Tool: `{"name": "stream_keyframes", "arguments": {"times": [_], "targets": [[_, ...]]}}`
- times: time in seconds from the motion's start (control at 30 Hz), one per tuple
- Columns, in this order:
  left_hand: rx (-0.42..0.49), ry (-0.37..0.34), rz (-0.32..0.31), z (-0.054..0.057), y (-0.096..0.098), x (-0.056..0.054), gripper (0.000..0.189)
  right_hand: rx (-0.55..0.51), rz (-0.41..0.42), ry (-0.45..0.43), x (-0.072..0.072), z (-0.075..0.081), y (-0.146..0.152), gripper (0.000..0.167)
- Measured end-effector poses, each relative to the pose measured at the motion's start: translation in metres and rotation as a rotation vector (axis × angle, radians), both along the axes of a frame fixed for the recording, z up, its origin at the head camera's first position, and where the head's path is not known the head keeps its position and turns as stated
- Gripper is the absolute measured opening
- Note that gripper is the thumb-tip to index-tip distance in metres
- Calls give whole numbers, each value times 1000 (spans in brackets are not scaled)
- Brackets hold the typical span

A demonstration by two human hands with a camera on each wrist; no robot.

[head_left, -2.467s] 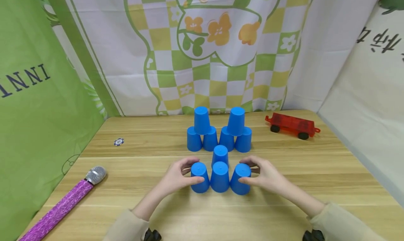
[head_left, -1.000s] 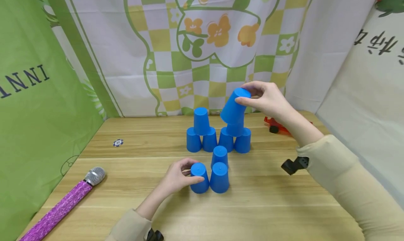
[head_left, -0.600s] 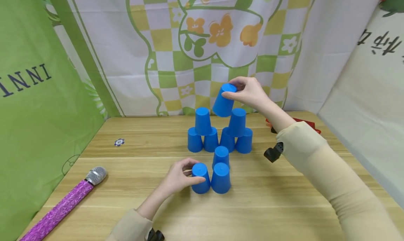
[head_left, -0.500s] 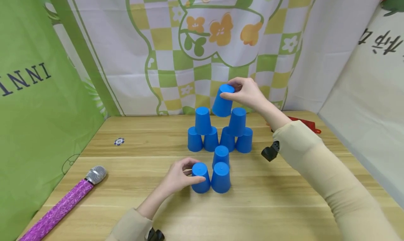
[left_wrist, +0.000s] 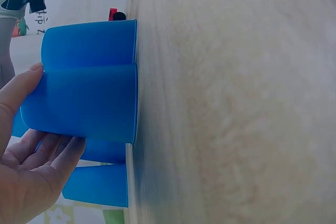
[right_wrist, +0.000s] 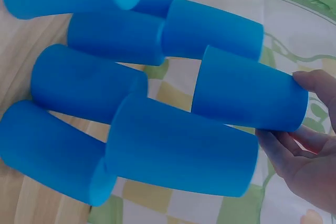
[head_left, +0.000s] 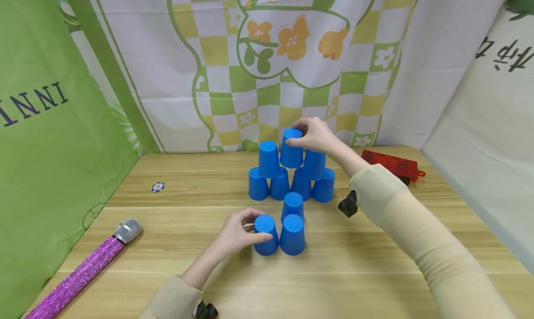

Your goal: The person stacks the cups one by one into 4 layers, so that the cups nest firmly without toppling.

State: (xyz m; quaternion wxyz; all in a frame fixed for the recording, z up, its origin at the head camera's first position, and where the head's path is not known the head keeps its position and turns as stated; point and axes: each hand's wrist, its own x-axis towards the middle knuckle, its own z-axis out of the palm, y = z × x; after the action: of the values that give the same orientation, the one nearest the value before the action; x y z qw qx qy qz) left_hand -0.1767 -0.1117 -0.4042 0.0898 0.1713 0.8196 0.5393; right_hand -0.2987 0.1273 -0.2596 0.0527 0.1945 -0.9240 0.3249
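In the head view my right hand (head_left: pixel 314 134) pinches an upside-down blue cup (head_left: pixel 291 153) between thumb and fingers. That cup is level with the two upper cups, the left one (head_left: pixel 269 160) and the right one (head_left: pixel 315 165), and overlaps both; whether it rests on them I cannot tell. Each upper cup stands on a pair of base cups (head_left: pixel 258 184). Nearer me, my left hand (head_left: pixel 238 233) holds an upside-down blue cup (left_wrist: pixel 84 100) on the table by its sides. Beside it stands another front cup (head_left: pixel 292 235), with one more cup (head_left: pixel 294 202) behind.
A purple glittery microphone (head_left: pixel 81 275) lies at the table's left side. Farther back is a small poker chip (head_left: pixel 158 187). A red toy wagon (head_left: pixel 392 165) sits at the back right, partly behind my right arm. Patterned cloth (head_left: pixel 267 96) hangs behind the wooden table (head_left: pixel 359 282).
My right hand has taken the right front cup, carried it up and back over the stack, then lowered it between the upper cups. My left hand has stayed at its cup.
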Motion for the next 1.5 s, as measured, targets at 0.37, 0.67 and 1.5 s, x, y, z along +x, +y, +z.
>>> {"name": "stream_keyframes", "arguments": {"times": [0.37,0.67,1.5], "targets": [[2,-8,8,0,0,0,45,121,43,-76,-6,-5,-6,46],[-2,-3,3,0,0,0,45,183,54,-108,-8,-3,-11,46],[15,-6,-10,0,-1,0,45,194,84,-113,-6,3,-8,55]]}}
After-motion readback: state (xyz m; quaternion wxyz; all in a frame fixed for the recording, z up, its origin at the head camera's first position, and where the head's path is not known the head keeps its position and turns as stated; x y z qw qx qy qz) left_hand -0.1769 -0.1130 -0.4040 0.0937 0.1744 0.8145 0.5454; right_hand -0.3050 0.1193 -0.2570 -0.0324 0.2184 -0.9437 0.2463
